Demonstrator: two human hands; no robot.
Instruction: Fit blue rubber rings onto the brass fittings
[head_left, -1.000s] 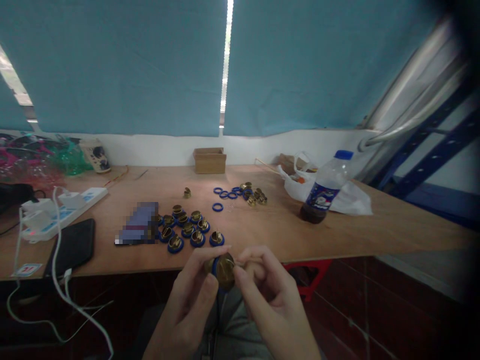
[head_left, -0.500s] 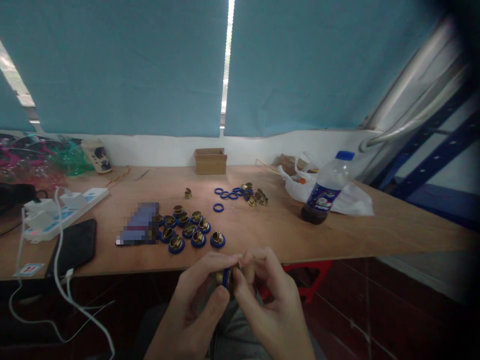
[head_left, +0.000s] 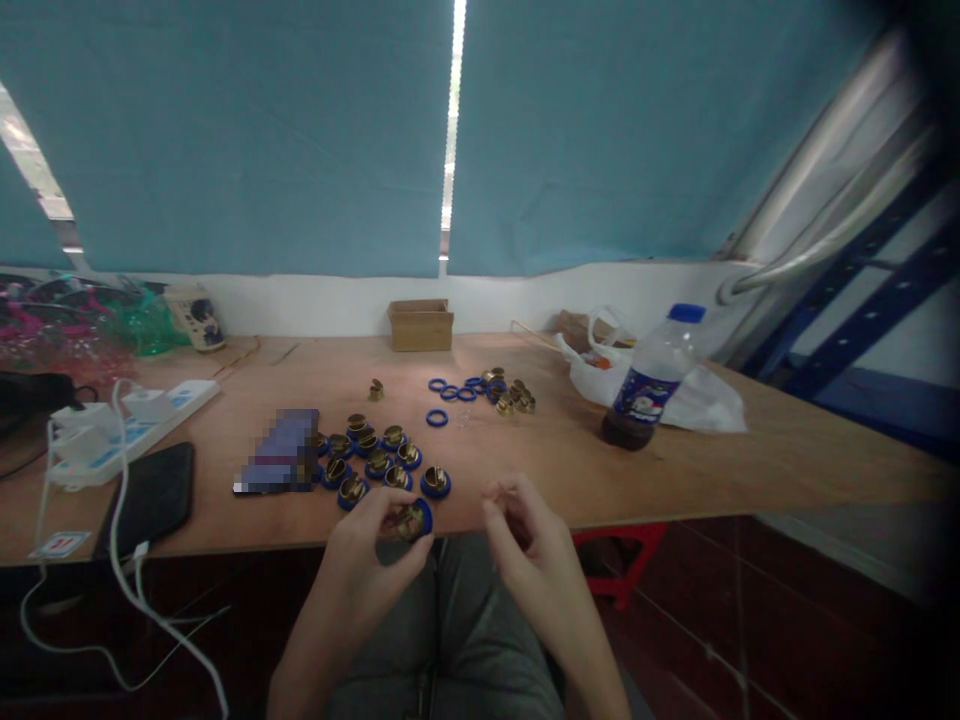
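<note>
Just off the table's front edge, my left hand (head_left: 366, 560) pinches a brass-coloured fitting with a blue ring around it (head_left: 412, 520) between thumb and fingers. My right hand (head_left: 529, 530) is apart from it to the right, fingers curled and thumb close to the index finger; whatever may be in them is too small to make out. Beyond my left hand stand several similar brass fittings with blue rings (head_left: 379, 461). Several loose blue rings (head_left: 449, 393) lie further back, beside a cluster of brass fittings (head_left: 517, 397) and some tiny clear pieces (head_left: 466, 420).
A blurred-out phone (head_left: 281, 450), a black phone (head_left: 154, 490) and a white power strip (head_left: 142, 425) with cables occupy the left. A small cardboard box (head_left: 421, 328) stands at the back. On the right are a drink bottle (head_left: 646, 385) and a white plastic bag (head_left: 705, 398).
My hands have come apart. The left has moved left and slightly up towards the table edge with the ringed brass fitting, while the right has let go of it.
</note>
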